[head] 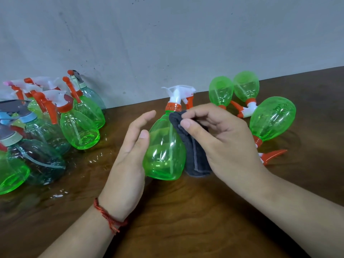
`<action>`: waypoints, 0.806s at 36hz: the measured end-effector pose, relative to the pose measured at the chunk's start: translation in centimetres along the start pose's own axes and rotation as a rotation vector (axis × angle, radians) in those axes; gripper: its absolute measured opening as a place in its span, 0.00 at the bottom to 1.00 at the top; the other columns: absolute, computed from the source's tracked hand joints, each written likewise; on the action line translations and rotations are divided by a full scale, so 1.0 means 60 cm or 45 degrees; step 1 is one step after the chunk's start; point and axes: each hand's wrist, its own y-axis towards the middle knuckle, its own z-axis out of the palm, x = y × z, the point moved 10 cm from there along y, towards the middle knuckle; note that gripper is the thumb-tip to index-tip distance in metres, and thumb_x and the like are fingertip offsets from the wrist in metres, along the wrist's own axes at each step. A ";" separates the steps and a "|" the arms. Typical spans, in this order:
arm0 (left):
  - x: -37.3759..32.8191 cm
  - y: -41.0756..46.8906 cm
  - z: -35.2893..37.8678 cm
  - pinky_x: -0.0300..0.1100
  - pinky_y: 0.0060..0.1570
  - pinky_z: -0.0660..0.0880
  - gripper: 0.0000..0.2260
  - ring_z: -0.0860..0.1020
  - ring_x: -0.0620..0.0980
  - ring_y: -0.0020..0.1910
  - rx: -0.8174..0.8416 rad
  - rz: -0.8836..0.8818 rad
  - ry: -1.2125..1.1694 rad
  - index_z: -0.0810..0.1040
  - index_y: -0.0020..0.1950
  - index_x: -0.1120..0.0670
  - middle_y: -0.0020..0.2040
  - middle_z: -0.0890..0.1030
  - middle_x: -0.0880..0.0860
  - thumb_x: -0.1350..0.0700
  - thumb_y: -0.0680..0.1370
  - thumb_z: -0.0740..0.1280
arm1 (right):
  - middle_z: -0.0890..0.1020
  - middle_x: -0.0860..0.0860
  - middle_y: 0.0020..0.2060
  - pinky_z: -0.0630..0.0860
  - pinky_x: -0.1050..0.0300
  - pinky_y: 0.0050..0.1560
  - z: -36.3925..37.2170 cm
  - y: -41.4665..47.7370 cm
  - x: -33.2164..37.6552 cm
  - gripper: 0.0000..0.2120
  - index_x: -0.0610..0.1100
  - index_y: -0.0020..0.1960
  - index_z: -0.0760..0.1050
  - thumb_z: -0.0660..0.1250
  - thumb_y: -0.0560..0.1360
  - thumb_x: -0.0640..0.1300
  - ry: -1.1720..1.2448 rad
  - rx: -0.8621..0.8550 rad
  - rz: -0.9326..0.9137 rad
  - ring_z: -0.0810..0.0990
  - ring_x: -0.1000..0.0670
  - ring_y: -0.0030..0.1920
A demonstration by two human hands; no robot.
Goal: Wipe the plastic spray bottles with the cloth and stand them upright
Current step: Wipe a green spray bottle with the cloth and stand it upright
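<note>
At the centre of the table (186, 211), one green bottle (163, 151) stands upright. It has a white spray head (176, 91) on an orange collar (173, 107).

Hands:
- The left hand (130, 155) is flat, with its fingers straight and together. Its palm side lies against the left side of the bottle, and the thumb tip rests near the shoulder. It holds nothing.
- The right hand (223, 142) has curled fingers that pinch a dark grey cloth (195, 157).

Cloth position: the cloth lies between the right hand and the bottle, against the bottle's right side. Its upper end sits just below the collar, and its lower end reaches the table beside the base.

Other items:
- Upright bottles (78, 127), green and teal, stand packed close together at the left of the table, with their spray heads at the top.
- Three lying bottles (271, 118), all green, rest on their sides at the right, behind the right hand.
- A red cord bracelet (108, 216) circles the left wrist.
- A grey wall (167, 43) meets the far edge of the table.
</note>
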 end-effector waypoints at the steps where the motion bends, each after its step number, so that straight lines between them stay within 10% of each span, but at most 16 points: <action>1: -0.003 0.000 0.002 0.59 0.65 0.79 0.17 0.83 0.58 0.67 0.006 0.018 0.026 0.75 0.76 0.42 0.68 0.83 0.53 0.52 0.89 0.56 | 0.88 0.56 0.47 0.83 0.49 0.57 -0.001 0.000 0.000 0.03 0.45 0.52 0.85 0.73 0.81 0.39 -0.016 -0.008 -0.005 0.87 0.53 0.51; 6: -0.013 -0.008 0.004 0.64 0.69 0.76 0.18 0.81 0.55 0.69 -0.016 0.110 0.151 0.75 0.76 0.42 0.71 0.81 0.49 0.42 0.86 0.63 | 0.87 0.57 0.56 0.80 0.52 0.64 -0.004 -0.001 0.011 0.07 0.47 0.57 0.88 0.73 0.81 0.43 -0.186 -0.037 -0.136 0.84 0.54 0.62; 10: -0.023 -0.009 0.009 0.39 0.58 0.82 0.36 0.83 0.43 0.65 -0.004 0.202 0.295 0.69 0.80 0.47 0.65 0.83 0.39 0.56 0.75 0.81 | 0.81 0.57 0.63 0.80 0.54 0.65 0.015 -0.005 0.010 0.15 0.48 0.65 0.85 0.77 0.78 0.45 -0.205 0.085 -0.149 0.81 0.52 0.67; 16: -0.023 -0.003 -0.004 0.52 0.65 0.79 0.39 0.83 0.52 0.67 0.059 0.151 0.214 0.67 0.82 0.39 0.69 0.83 0.48 0.58 0.74 0.75 | 0.84 0.59 0.58 0.81 0.49 0.63 0.018 0.005 -0.008 0.16 0.51 0.66 0.85 0.75 0.79 0.40 -0.159 0.163 -0.052 0.84 0.52 0.62; 21: -0.045 -0.003 -0.003 0.28 0.63 0.72 0.35 0.75 0.32 0.71 0.051 0.278 0.490 0.68 0.81 0.43 0.72 0.77 0.32 0.55 0.75 0.71 | 0.86 0.60 0.56 0.77 0.62 0.60 -0.009 0.014 0.032 0.14 0.49 0.65 0.85 0.75 0.80 0.40 -0.379 0.048 -0.263 0.83 0.56 0.60; 29: -0.039 -0.015 0.028 0.29 0.64 0.72 0.30 0.80 0.42 0.68 0.217 0.301 0.625 0.73 0.79 0.44 0.70 0.81 0.40 0.57 0.77 0.72 | 0.82 0.53 0.53 0.75 0.65 0.59 -0.080 0.047 0.017 0.14 0.49 0.64 0.85 0.75 0.79 0.41 -0.552 -0.266 -0.268 0.80 0.61 0.55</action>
